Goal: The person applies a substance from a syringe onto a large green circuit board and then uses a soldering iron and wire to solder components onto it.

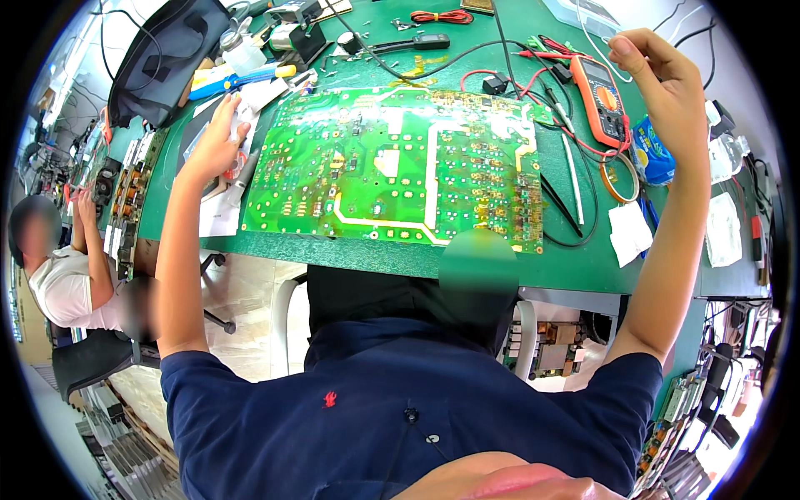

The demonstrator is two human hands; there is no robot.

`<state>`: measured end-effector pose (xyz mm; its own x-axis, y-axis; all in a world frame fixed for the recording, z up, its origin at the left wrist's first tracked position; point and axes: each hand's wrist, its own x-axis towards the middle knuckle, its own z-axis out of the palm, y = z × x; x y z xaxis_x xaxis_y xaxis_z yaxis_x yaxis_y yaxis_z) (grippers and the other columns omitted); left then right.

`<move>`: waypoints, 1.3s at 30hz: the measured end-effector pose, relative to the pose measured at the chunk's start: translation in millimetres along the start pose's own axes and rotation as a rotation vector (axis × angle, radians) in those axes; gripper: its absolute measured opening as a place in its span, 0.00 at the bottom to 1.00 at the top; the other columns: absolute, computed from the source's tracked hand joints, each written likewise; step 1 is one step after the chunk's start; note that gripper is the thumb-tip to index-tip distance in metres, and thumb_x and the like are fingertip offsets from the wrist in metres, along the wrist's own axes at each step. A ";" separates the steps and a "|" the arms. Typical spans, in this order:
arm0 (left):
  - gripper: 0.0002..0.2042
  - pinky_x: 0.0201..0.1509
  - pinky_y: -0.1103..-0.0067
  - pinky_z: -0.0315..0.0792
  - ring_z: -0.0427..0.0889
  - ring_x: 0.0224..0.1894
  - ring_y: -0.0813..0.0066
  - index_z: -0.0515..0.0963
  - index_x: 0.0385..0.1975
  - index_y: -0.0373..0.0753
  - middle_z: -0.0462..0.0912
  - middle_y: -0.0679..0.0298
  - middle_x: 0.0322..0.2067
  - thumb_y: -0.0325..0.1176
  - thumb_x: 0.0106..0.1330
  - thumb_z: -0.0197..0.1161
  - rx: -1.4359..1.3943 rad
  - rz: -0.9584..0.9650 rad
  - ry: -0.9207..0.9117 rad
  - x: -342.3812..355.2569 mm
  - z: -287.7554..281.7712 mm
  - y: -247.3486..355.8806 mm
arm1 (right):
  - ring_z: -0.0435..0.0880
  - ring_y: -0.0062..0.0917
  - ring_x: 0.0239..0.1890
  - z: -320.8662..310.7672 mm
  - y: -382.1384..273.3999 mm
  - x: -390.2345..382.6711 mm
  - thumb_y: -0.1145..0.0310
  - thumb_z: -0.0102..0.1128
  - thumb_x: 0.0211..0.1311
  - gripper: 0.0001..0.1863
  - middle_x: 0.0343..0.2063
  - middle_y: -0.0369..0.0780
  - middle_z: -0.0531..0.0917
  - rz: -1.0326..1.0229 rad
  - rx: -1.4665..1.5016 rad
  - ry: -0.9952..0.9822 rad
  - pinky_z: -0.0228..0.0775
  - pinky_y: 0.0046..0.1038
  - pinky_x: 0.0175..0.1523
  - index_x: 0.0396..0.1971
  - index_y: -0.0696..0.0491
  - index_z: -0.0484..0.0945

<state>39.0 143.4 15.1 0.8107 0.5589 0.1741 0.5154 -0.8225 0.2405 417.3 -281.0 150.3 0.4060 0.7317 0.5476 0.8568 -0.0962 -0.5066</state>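
Note:
A large green circuit board (pixel 379 200) lies flat on the bench in front of me, dotted with small parts and pale traces. My left hand (pixel 218 143) is beside its left edge, over papers and small tools. Its fingers are stretched out and the thumb is apart. A blue-and-yellow-handled tool (pixel 242 79) lies just beyond the fingertips. Raised at the right, my right hand (pixel 667 92) has its fingers curled toward the thumb. Whether something is between them I cannot make out. An orange multimeter (pixel 597 100) with red and black leads lies to the left of that hand.
Right of the board lie a tape roll (pixel 619 179), a blue packet (pixel 652 154), a white tissue (pixel 629 233) and a black stick-like tool (pixel 561 205). Cables, a black caliper-like tool (pixel 408 43) and a red wire coil (pixel 442 16) are behind. A co-worker (pixel 75 279) sits at far left.

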 end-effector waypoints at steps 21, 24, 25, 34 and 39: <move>0.25 0.65 0.70 0.67 0.69 0.64 0.59 0.66 0.63 0.48 0.69 0.59 0.62 0.21 0.66 0.56 -0.311 -0.128 -0.028 11.2 -7.3 6.8 | 0.76 0.19 0.38 -12.5 23.4 6.1 0.53 0.60 0.65 0.19 0.30 0.36 0.80 0.050 -0.151 0.092 0.66 0.20 0.49 0.39 0.57 0.81; 0.26 0.68 0.73 0.62 0.68 0.65 0.63 0.66 0.63 0.46 0.69 0.60 0.62 0.18 0.65 0.52 -0.297 0.041 0.019 6.5 -4.5 -4.8 | 0.76 0.19 0.38 -14.2 24.3 6.7 0.53 0.61 0.64 0.19 0.30 0.36 0.80 0.057 -0.155 0.089 0.66 0.21 0.49 0.38 0.56 0.81; 0.26 0.68 0.74 0.61 0.68 0.65 0.64 0.66 0.63 0.45 0.69 0.60 0.62 0.18 0.65 0.51 -0.270 0.018 0.021 4.1 -4.8 -8.5 | 0.77 0.19 0.38 -14.6 24.8 6.9 0.53 0.61 0.64 0.19 0.31 0.36 0.80 0.058 -0.152 0.084 0.66 0.21 0.50 0.38 0.56 0.81; 0.15 0.63 0.72 0.64 0.73 0.59 0.60 0.75 0.51 0.37 0.77 0.53 0.54 0.26 0.63 0.57 -0.301 0.181 0.457 -46.6 -20.3 74.2 | 0.79 0.20 0.41 -14.4 21.7 1.3 0.59 0.59 0.66 0.17 0.34 0.37 0.81 0.027 -0.115 0.102 0.67 0.22 0.53 0.42 0.59 0.80; 0.10 0.60 0.72 0.66 0.78 0.53 0.61 0.78 0.43 0.32 0.79 0.53 0.50 0.23 0.62 0.59 -0.229 0.168 0.679 -102.4 0.7 122.4 | 0.77 0.17 0.35 -1.2 -0.8 4.9 0.65 0.55 0.66 0.12 0.31 0.36 0.81 0.009 -0.063 0.128 0.68 0.20 0.42 0.38 0.59 0.78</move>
<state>19.2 -14.5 26.1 0.4851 0.4308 0.7610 0.2688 -0.9016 0.3390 419.0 -278.1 154.2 0.4476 0.6392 0.6253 0.8694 -0.1476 -0.4715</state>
